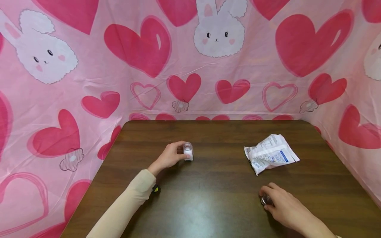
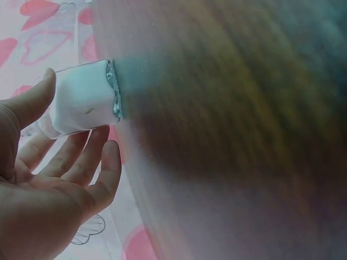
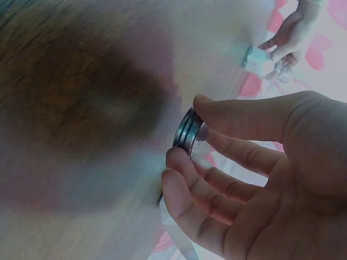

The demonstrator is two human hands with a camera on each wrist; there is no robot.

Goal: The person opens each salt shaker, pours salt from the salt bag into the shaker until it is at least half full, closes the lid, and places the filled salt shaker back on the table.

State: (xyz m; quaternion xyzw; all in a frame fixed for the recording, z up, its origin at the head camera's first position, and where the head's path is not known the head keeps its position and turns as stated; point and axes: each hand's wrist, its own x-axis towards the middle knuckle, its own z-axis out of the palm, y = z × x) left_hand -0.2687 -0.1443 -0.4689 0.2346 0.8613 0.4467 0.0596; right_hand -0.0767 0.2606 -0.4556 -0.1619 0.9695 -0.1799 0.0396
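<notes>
A small, lidless glass jar (image 1: 188,153) of white contents stands upright at the middle of the table. My left hand (image 1: 169,155) grips it from the left, thumb on the near side and fingers around the far side. In the left wrist view, the jar's base (image 2: 115,92) is right at the table surface. Farther right and nearer to me, my right hand (image 1: 284,205) pinches a round, dark metal lid (image 3: 187,131) between thumb and fingertips. That lid is close over the table and tilted, partly covered by the fingers in the head view.
A crumpled white packet (image 1: 272,154) with blue print lies on the right side of the table, beyond my right hand. Pink heart-patterned cloth (image 1: 253,66) hangs around the brown wooden table (image 1: 205,195). A small black-and-yellow item (image 1: 156,188) shows beside my left sleeve.
</notes>
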